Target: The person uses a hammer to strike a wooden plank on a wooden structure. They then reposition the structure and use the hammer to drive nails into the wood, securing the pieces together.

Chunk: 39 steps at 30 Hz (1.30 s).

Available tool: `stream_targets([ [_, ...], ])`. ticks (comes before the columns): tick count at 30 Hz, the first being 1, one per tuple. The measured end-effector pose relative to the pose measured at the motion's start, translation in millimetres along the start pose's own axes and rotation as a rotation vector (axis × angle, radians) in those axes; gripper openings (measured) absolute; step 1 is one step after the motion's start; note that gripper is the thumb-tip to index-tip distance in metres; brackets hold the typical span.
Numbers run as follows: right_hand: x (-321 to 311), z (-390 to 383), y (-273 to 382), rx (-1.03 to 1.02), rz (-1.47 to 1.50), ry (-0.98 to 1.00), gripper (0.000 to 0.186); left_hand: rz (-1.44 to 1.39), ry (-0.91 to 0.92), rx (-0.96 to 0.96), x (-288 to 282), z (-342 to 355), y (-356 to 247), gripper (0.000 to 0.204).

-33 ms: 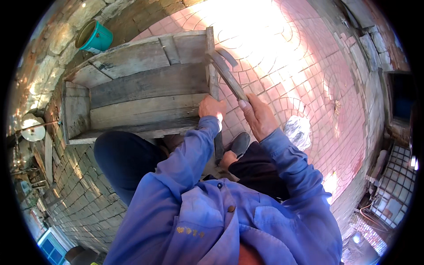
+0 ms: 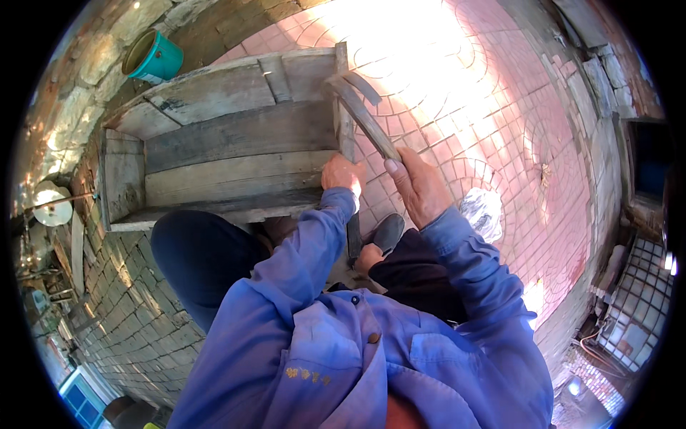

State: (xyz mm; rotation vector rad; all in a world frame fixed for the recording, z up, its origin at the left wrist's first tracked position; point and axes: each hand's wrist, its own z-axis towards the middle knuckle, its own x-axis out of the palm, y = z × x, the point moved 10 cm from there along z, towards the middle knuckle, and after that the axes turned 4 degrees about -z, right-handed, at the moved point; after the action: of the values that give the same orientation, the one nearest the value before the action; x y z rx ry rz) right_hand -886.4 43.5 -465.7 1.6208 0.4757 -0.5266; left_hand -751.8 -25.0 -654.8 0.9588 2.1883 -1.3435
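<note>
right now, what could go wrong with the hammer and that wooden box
The left hand is at the right end of the wooden box, close to the hammer, so a stray blow might catch it. If the right hand slipped, the hammer might drop toward the gray shoe.

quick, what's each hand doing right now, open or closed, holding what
Left hand: closed at the right end of the wooden box, fingertips hidden.
Right hand: closed, holding the hammer by its handle.

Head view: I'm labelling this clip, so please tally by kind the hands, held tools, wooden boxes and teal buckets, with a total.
Hands: 2 (left hand, right hand)
Held tool: 1
Wooden box: 1
Teal bucket: 1
Total: 5
</note>
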Motion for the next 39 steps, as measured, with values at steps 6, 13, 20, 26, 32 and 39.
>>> stream_targets([
  [6, -1, 18, -18, 0.176, -0.440, 0.107, 0.037, -0.002, 0.011, 0.026, 6, 5, 5, 0.037],
  [13, -16, 8, 1, 0.194, -0.046, -0.008, 0.033, -0.081, -0.038, 0.071, 2, 2, 4, 0.033],
  [20, 1, 13, -41, 0.222, -0.376, 0.015, 0.044, -0.076, 0.020, 0.074, -2, -3, -1, 0.036],
  [26, -13, 6, -20, 0.197, -0.158, -0.051, 0.045, -0.048, 0.043, 0.029, 3, 1, 4, 0.037],
  [32, 7, 8, -23, 0.189, -0.350, 0.042, 0.040, -0.071, 0.033, 0.067, 2, 2, 1, 0.037],
  [39, -10, 9, -38, 0.265, -0.341, -0.032, 0.039, -0.104, -0.020, 0.116, -4, -4, -2, 0.036],
])
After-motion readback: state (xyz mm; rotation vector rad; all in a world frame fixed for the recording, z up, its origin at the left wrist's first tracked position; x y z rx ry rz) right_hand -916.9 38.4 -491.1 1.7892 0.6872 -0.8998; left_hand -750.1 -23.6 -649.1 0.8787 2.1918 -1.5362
